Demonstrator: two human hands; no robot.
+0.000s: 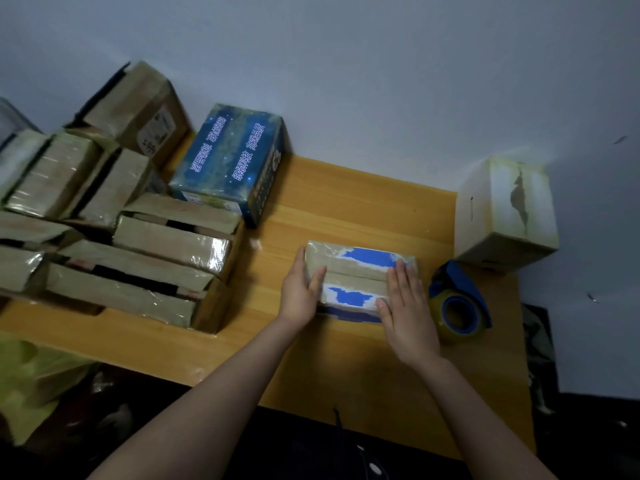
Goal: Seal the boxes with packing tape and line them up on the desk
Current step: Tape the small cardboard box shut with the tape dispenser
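Observation:
A small cardboard box (356, 271) with torn blue patches on its flaps lies in the middle of the wooden desk (311, 358). My left hand (300, 289) rests against its left end with straight fingers on the top flap. My right hand (405, 313) lies flat on its right end, palm down. Just right of the box stands a blue tape dispenser (459, 299) with a roll of clear packing tape.
Several taped brown boxes (138, 258) crowd the desk's left half. A blue starry box (232, 161) stands behind them by the wall. A pale box (505, 213) sits at the desk's back right corner. A yellow-green bag (34, 382) hangs below the left front edge.

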